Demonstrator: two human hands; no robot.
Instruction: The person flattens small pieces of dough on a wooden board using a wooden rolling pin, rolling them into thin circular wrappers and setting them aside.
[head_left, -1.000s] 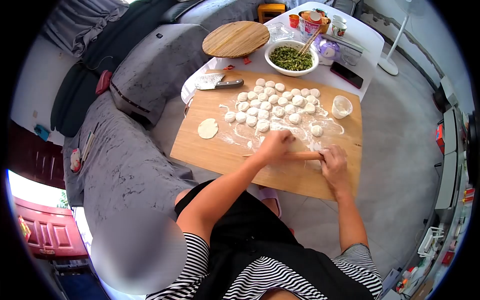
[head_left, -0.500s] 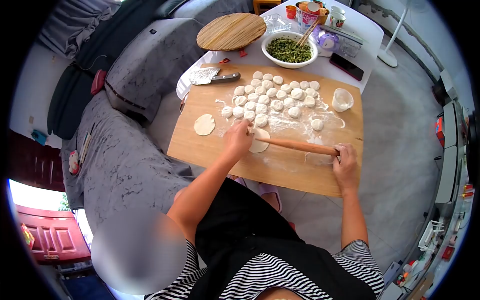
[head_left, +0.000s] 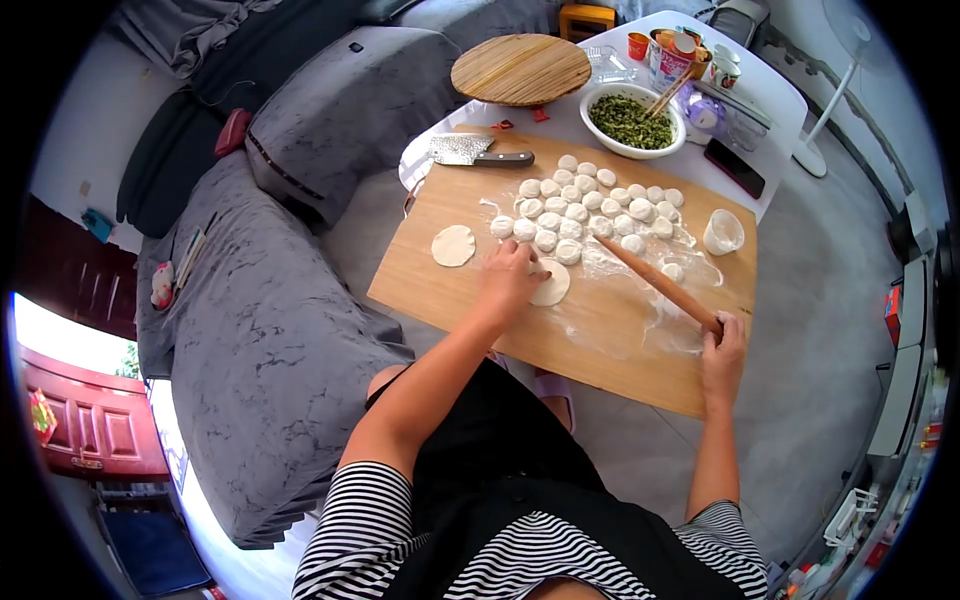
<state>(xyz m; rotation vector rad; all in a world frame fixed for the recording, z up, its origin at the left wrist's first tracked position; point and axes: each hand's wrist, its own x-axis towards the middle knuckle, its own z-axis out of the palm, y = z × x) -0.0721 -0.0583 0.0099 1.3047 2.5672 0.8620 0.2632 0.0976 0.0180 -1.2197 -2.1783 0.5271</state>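
My left hand [head_left: 511,277] grips the edge of a flat round dough wrapper [head_left: 552,284] near the front of the wooden board [head_left: 420,275]. In my right hand [head_left: 724,352] is the near end of a wooden rolling pin [head_left: 665,287]. The pin slants up and left, its far tip beside the dough pieces and apart from the wrapper. Another rolled wrapper [head_left: 454,246] lies flat to the left. Several small floured dough pieces [head_left: 569,229] are grouped in the middle of the board, and a single piece [head_left: 672,272] sits partly behind the pin.
A cleaver [head_left: 480,152] lies at the board's far left corner. A clear plastic cup [head_left: 723,232] stands at the right. Behind are a bowl of chopped green filling [head_left: 632,121] with chopsticks, a round woven lid [head_left: 521,69] and a phone [head_left: 734,168] on the white table.
The rolling pin has come off the wrapper, its far tip swinging up and away. My left hand keeps hold of the wrapper. The whole view has shifted.
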